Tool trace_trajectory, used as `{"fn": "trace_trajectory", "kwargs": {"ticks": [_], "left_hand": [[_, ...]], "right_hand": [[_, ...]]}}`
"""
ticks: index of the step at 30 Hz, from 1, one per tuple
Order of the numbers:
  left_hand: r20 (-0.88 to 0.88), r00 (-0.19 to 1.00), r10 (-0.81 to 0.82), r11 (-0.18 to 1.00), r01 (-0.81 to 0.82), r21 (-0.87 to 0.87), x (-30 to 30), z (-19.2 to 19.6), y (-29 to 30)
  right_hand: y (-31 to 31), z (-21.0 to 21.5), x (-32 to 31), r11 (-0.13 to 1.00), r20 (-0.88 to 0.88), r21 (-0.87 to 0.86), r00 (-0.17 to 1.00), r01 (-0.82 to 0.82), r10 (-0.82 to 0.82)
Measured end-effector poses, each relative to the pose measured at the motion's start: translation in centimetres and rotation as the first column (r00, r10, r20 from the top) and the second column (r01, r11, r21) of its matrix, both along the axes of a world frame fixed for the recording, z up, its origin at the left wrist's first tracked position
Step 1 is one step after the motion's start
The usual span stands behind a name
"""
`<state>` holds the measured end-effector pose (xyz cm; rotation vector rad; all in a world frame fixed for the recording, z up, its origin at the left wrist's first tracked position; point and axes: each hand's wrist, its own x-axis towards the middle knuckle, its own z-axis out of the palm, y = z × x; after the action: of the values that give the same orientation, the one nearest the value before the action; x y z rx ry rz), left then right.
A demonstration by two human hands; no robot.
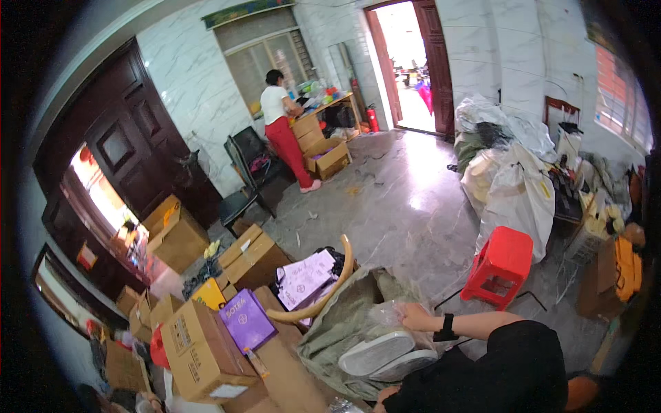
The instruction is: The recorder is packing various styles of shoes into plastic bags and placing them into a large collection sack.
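A pair of white shoes (pixel 376 354), soles showing, lies over a grey-green woven sack (pixel 329 323) just in front of me. Clear plastic (pixel 385 314) bunches up beside the shoes, and my right hand (pixel 415 317) pinches it, its wrist wearing a black band. Whether this plastic wraps the shoes is hard to make out. At the lower edge, only a small part of my left hand (pixel 387 394) shows, near the shoe soles; my dark sleeve hides the rest and its fingers cannot be made out.
Cardboard boxes (pixel 200 347), a purple box (pixel 248 319) and a curved wooden armrest (pixel 348 258) crowd the left. On the right stand a red stool (pixel 501 265) and stuffed white sacks (pixel 516 196). Another person (pixel 286 131) stands at a far table.
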<state>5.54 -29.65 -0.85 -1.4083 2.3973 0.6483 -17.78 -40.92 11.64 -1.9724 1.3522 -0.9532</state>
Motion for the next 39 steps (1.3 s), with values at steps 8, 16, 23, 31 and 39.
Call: {"fn": "trace_trajectory", "kwargs": {"ticks": [8, 16, 23, 31, 39], "left_hand": [[0.062, 0.996, 0.069, 0.997, -0.066, -0.049, 1.4, 2.9, -2.8], [0.068, 0.965, 0.254, 0.965, -0.249, -0.078, 2.3, 4.4, -0.8], [0.055, 0.888, 0.457, 0.889, -0.452, -0.077, 3.1, 5.0, 2.5], [0.024, 0.78, 0.626, 0.78, -0.624, -0.053, 2.4, 5.2, 5.8], [-0.028, 0.657, 0.753, 0.657, -0.754, -0.002, -0.2, 4.9, 6.6]], "right_hand": [[-0.1, -1.2, 6.0, 0.96, -0.038, 0.132, 0.969, 0.249, -0.246], [2.9, -6.3, 8.7, 0.872, -0.245, 0.308, 0.854, -0.38, 0.459], [4.2, -8.7, 9.0, 0.835, -0.291, 0.276, 0.786, -0.476, 0.545], [-5.9, -3.5, 6.0, 0.995, -0.259, -0.055, 0.964, -0.078, 0.061], [2.2, -8.8, 9.4, 0.887, -0.348, -0.027, 0.836, -0.461, 0.424]]}}
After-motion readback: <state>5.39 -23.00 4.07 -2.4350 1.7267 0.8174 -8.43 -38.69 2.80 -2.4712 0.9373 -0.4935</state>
